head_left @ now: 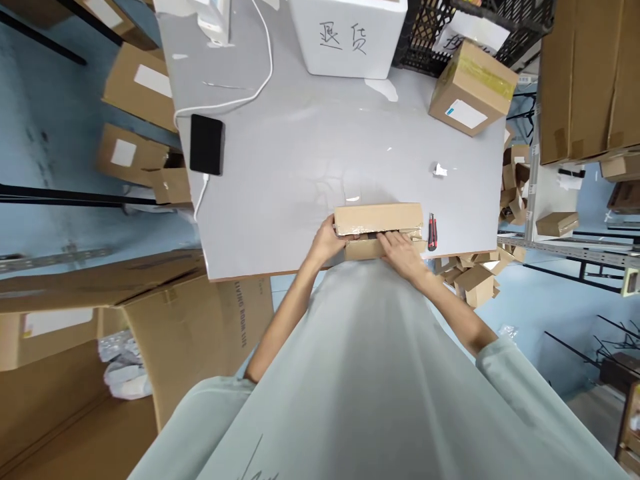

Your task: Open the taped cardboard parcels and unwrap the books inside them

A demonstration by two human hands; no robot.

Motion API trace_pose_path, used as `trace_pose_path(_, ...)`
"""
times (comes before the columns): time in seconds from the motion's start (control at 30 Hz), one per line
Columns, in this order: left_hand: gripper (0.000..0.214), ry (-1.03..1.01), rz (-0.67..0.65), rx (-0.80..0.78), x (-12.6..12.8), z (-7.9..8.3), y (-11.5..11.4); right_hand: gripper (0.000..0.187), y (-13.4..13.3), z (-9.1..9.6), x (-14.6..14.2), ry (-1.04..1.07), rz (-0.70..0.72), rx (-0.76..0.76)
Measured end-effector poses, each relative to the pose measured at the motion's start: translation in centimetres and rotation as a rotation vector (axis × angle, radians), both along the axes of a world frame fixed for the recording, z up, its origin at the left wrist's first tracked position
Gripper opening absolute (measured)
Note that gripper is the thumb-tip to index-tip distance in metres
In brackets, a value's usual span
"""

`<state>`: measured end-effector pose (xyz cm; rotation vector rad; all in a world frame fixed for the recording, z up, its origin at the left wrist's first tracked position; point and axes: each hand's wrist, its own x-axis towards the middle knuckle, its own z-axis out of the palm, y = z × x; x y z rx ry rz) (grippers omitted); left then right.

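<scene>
A flat brown cardboard box (379, 218) lies at the near edge of the grey table (300, 153), its near flap partly open. My left hand (327, 241) grips the box's left end, thumb on top. My right hand (403, 249) lies on the near flap, fingers stretched toward the gap under the lid. A red and black box cutter (433, 232) rests on the table just right of the box, touching neither hand.
A black phone (207, 144) on a white cable lies at the table's left. A white foam box (350, 33) with handwriting stands at the back, a taped carton (473, 87) at back right. Large cartons (195, 333) stand on the floor at left, small boxes (475, 277) at right.
</scene>
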<state>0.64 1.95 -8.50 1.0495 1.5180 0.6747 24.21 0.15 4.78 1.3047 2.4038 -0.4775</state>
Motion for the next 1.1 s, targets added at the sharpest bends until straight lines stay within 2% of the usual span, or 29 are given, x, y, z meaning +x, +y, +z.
trace_pose_path(0.13, 0.084, -0.140, -0.084, 0.053, 1.0, 0.5, 0.0, 0.030, 0.2, -0.2, 2.6, -0.036, -0.040, 0.013)
trace_pose_path(0.27, 0.083, -0.197, -0.008, 0.001, 1.4, 1.1, 1.0, 0.019, 1.4, -1.4, 2.4, 0.004, -0.031, 0.040)
trace_pose_path(0.4, 0.071, -0.142, 0.113, 0.048, 0.2, 2.1, 3.2, 0.032, 3.4, -2.5, 1.2, 0.068, -0.002, 0.044)
trace_pose_path(0.5, 0.049, 0.074, 0.281, 0.219, -0.1, 4.3, 3.9, 0.041, 5.1, -2.7, 0.6, 0.112, -0.030, 0.072)
trace_pose_path(0.53, 0.041, 0.163, 0.283, 0.306, 0.2, 5.4, 4.0, 0.045, 5.6, -2.7, 0.6, 0.128, -0.048, 0.077)
trace_pose_path(0.57, 0.036, 0.241, 0.226, 0.393, 0.8, 6.5, 4.0, 0.050, 6.1, -2.7, 0.7, 0.147, -0.066, 0.079)
trace_pose_path(0.63, 0.039, 0.360, -0.036, 0.512, 2.7, 8.6, 3.9, 0.059, 7.1, -2.7, 1.2, 0.196, -0.087, 0.073)
trace_pose_path(0.7, 0.055, 0.464, -0.335, 0.542, 5.1, 10.1, 4.1, 0.066, 8.0, -2.9, 2.4, 0.267, -0.084, 0.055)
trace_pose_path(0.77, 0.068, 0.575, -0.517, 0.536, 7.3, 10.7, 4.3, 0.070, 8.8, -3.3, 4.1, 0.379, -0.087, 0.029)
trace_pose_path(0.83, 0.075, 0.673, -0.584, 0.517, 8.9, 10.7, 4.7, 0.073, 9.5, -3.8, 6.3, 0.520, -0.124, 0.008)
trace_pose_path(0.93, 0.075, 0.754, -0.590, 0.468, 9.9, 9.9, 5.5, 0.073, 10.3, -4.6, 9.4, 0.655, -0.215, -0.030)
trace_pose_path(1.0, 0.074, 0.759, -0.600, 0.448, 10.2, 9.3, 6.3, 0.071, 10.7, -5.1, 10.7, 0.667, -0.234, -0.068)
trace_pose_path(1.1, 0.075, 0.748, -0.618, 0.431, 10.8, 8.7, 7.6, 0.071, 11.0, -5.7, 11.2, 0.632, -0.235, -0.076)
